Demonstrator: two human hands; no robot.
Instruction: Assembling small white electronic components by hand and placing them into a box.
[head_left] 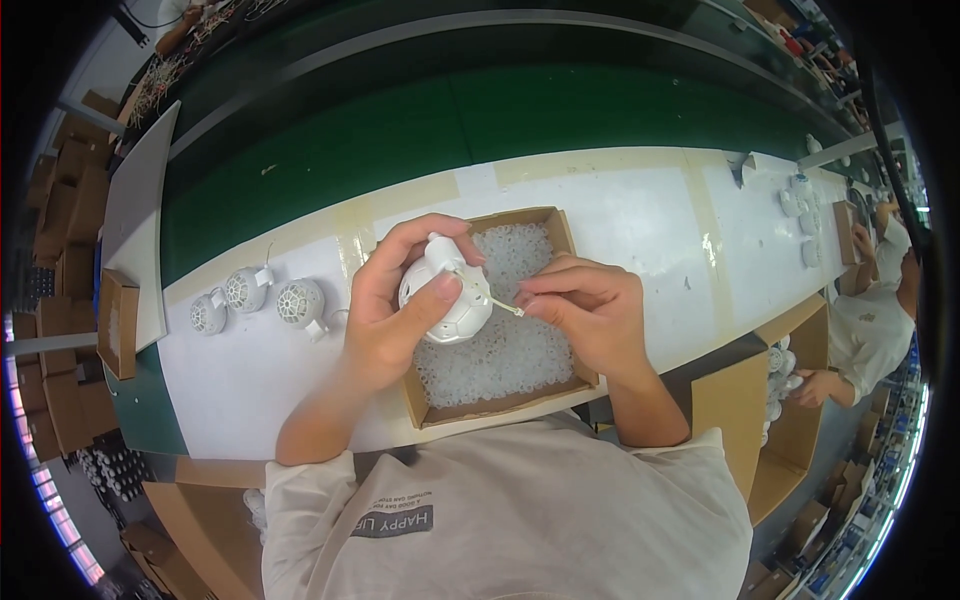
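Note:
My left hand is wrapped round a white ball-shaped plastic housing with a short neck on top, holding it above a shallow cardboard box. A thin pale cable with a small plug-like end runs out of the housing's right side. My right hand is closed in a pinch at that cable's end; whether a small part is also between the fingertips is hidden. Beneath both hands the cardboard box holds many small clear plastic rings.
Several white lattice ball housings lie on the white tabletop at left. Beyond runs a green belt. Open cartons flank me below the table edge. At right a co-worker reaches into a carton of white parts.

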